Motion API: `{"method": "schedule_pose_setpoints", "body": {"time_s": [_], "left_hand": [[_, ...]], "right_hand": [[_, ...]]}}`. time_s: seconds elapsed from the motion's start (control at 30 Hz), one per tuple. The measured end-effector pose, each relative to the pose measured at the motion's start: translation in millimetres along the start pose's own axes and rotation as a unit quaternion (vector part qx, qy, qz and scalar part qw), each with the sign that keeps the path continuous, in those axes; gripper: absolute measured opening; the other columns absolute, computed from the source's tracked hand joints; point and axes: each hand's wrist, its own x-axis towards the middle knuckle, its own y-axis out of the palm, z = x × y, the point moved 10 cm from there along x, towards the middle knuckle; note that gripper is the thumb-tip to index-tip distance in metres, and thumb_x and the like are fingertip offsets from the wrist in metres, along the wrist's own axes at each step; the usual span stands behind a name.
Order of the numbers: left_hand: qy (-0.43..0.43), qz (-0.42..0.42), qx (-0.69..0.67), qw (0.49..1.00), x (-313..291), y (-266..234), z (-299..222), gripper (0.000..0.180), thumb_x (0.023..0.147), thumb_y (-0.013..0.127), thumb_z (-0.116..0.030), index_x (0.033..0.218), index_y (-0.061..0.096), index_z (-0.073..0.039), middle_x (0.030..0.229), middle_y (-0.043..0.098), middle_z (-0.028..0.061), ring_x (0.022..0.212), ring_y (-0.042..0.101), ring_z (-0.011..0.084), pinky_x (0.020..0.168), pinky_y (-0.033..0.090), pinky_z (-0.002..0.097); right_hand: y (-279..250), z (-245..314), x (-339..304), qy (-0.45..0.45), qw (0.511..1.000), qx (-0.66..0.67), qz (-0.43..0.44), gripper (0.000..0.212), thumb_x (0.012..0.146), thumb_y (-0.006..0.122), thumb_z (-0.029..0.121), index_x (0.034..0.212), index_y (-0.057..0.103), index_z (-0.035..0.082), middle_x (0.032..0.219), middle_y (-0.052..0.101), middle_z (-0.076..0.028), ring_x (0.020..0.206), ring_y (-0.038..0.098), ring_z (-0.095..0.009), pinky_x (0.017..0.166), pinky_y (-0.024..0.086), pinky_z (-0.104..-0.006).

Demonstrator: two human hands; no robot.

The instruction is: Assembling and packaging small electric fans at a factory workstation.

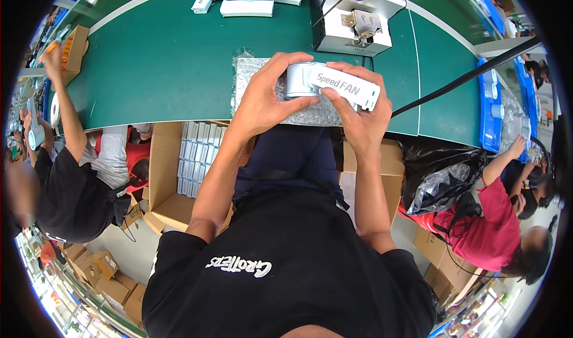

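Fan [332,85], its pale-blue head [297,80] gripped by the left hand [267,97] and white handle [352,92] by the right hand [365,112], hangs over bubble wrap [243,82] near the green worktable [161,69]'s edge, where a slackened grip or uneven twist might drop it.

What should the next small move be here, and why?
Probably turn the bar slightly with the right hand while the left hand steadies the round part: the left hand grips the round part, the right hand the bar, and the bar's left end overlaps the round part. Whether the two are joined, I cannot tell.
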Motion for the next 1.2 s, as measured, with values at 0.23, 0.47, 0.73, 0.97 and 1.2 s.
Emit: {"method": "schedule_pose_setpoints", "body": {"time_s": [0.23, 0.47, 0.73, 0.97, 1.2], "left_hand": [[0.0, 0.002, 0.003, 1.0, -1, 0, -1, 0.065, 0.073, 0.092, -0.018, 0.131, 0.064, -0.006, 0.117, 0.066, 0.0111, 0.107, 0.065, 0.027, 0.093, 0.051, 0.0352], [0.005, 0.008, 0.009, 1.0, -1, 1, -2, 0.066, 0.072, 0.092, -0.018, 0.131, 0.064, -0.006, 0.118, 0.066, 0.0114, 0.106, 0.065, 0.0279, 0.092, 0.052, 0.0353], [0.045, -0.008, 0.03, 0.999, -1, 0, -13, 0.066, 0.072, 0.091, -0.015, 0.133, 0.065, -0.007, 0.121, 0.067, 0.0106, 0.113, 0.066, 0.029, 0.094, 0.053, 0.0368], [0.049, -0.034, 0.042, 0.997, -2, -3, -13, 0.058, 0.072, 0.091, -0.013, 0.125, 0.071, -0.004, 0.123, 0.069, 0.01, 0.108, 0.069, 0.0292, 0.089, 0.056, 0.0365], [0.06, -0.034, 0.047, 0.996, 1, 3, -19, 0.054, 0.072, 0.091, -0.012, 0.122, 0.072, -0.004, 0.123, 0.07, 0.0102, 0.108, 0.07, 0.0274, 0.09, 0.056, 0.036]], "right_hand": [[2, 0, 6, 0.036, 0.999, -0.022, 0.012, 0.038, 0.082, 0.085, 0.0, 0.114, 0.064, 0.001, 0.114, 0.076, -0.01, 0.103, 0.074, -0.017, 0.086, 0.061, -0.0313], [6, -4, 10, 0.044, 0.998, -0.014, 0.046, 0.036, 0.084, 0.084, 0.003, 0.114, 0.064, 0.002, 0.11, 0.077, -0.01, 0.098, 0.076, -0.018, 0.083, 0.061, -0.0317], [14, 6, 21, 0.026, 0.993, -0.065, 0.095, 0.032, 0.088, 0.082, 0.01, 0.113, 0.065, 0.003, 0.1, 0.077, -0.008, 0.09, 0.075, -0.017, 0.075, 0.059, -0.0308], [15, -1, 21, 0.109, 0.986, -0.022, 0.126, 0.033, 0.088, 0.082, 0.009, 0.116, 0.066, 0.003, 0.103, 0.075, -0.009, 0.09, 0.073, -0.016, 0.079, 0.057, -0.0288], [-24, 64, 82, -0.096, 0.988, 0.091, -0.079, 0.037, 0.104, 0.06, 0.025, 0.128, 0.055, -0.003, 0.121, 0.068, -0.018, 0.112, 0.066, -0.023, 0.096, 0.052, -0.0361]]}}
